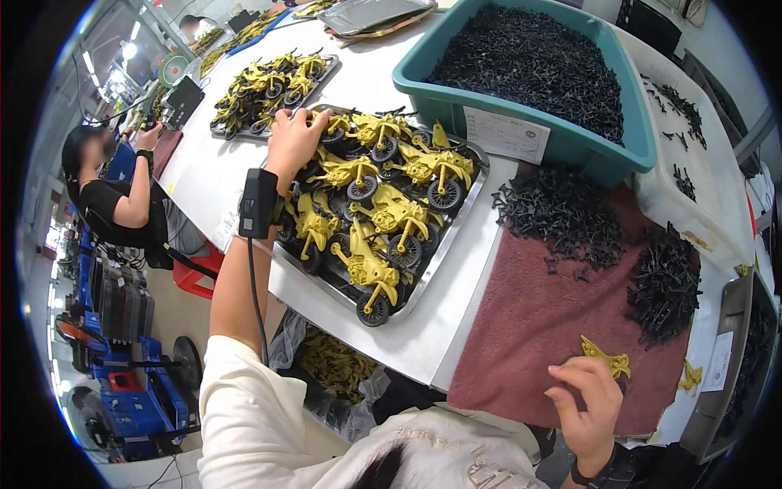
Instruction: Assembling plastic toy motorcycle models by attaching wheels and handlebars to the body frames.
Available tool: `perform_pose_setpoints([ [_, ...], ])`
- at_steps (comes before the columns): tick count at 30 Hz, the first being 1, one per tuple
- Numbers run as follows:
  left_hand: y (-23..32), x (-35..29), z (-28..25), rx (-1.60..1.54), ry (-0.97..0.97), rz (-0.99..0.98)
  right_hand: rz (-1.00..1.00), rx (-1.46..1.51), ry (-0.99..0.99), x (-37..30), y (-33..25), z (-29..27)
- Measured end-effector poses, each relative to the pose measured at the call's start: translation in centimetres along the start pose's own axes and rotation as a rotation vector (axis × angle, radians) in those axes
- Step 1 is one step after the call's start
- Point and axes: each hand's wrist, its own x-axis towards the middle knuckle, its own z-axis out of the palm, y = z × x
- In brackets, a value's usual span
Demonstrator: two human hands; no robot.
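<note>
My left hand reaches over the far left corner of a metal tray. Its fingers are bent around a yellow and black toy motorcycle, mostly hidden by the hand. Several more such motorcycles, with yellow bodies and black spoked wheels, fill the tray, among them one at the near end. At the lower right, my right hand hovers by the reddish-brown cloth, thumb and forefinger apart with nothing between them. Just beyond its knuckles is a yellow motorcycle body part, partly covered by the hand.
A teal bin full of small black parts stands at the back. Heaps of black parts lie on the cloth. Another loaded tray sits farther left. A grey bin is at right. A co-worker sits at left.
</note>
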Motion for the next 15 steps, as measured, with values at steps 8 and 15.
perform_pose_setpoints([
  [8,3.2,-0.3,-1.7,-0.545,-0.169,-0.065,0.021,-0.21,0.104,-0.7,2.4,-3.8],
  [15,2.0,-0.5,-1.5,-0.638,-0.122,-0.031,0.106,-0.438,-0.06,-2.1,4.1,-5.2],
])
